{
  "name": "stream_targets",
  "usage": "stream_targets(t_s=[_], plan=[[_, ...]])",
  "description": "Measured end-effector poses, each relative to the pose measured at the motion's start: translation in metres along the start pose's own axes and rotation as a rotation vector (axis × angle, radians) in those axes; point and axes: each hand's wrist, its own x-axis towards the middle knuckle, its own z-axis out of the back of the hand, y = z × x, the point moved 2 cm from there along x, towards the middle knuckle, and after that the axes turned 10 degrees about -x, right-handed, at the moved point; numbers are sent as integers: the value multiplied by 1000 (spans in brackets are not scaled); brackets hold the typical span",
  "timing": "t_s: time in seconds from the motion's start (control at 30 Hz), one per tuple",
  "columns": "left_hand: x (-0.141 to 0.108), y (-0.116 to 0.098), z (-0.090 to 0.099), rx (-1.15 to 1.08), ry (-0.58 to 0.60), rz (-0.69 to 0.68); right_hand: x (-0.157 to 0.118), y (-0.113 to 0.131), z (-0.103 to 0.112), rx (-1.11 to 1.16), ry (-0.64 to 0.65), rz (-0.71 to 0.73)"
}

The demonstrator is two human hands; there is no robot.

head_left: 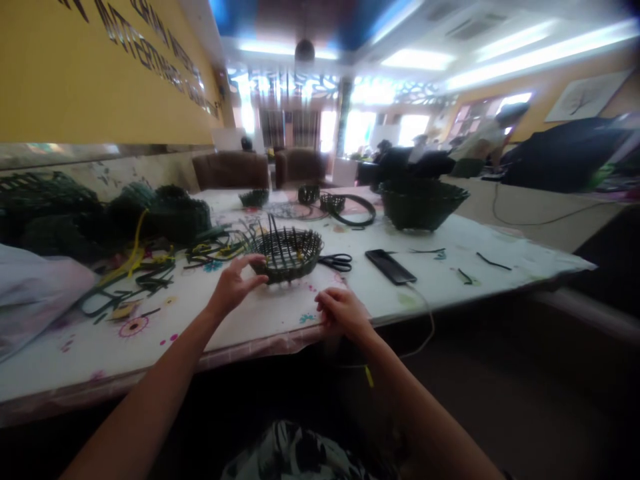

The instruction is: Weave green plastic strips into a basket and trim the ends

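Note:
A small dark green woven basket (293, 257) stands on the table, with a few loose strips sticking up from its near left side. My left hand (235, 283) is at its left edge, thumb low and fingers higher, holding the basket's side. To the right, my right hand (343, 310) rests by the table's front edge with fingers curled together; what they hold, if anything, is hidden. Black-handled scissors (337, 261) lie just right of the basket, their blades pointing towards it.
A phone (391, 267) with a cable lies on the table (270, 320). Behind are a large green basket (423, 203), smaller baskets (309, 194) and a coiled strip (360, 210). Cut strips (150, 277) and a plastic bag (40, 293) lie left. A person (483, 143) is at the far right.

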Motion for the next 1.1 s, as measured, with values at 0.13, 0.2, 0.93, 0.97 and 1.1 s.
stream_targets(t_s=[0.13, 0.2, 0.93, 0.97, 1.1], plan=[[19, 0, -13, 65, 48, -9, 8, 0, 8, -62, -101, 88], [25, 3, -18, 82, 75, -3, 15, 1, 16, -101, -192, 154], [36, 57, 43, 82, -52, -87, 120, 31, 30, -593, -269, 727], [36, 62, 47, 64, -86, -73, 123, 33, 28, -645, -230, 762], [27, 86, 50, -51, -242, 88, 135, 42, 12, -840, -74, 870]])
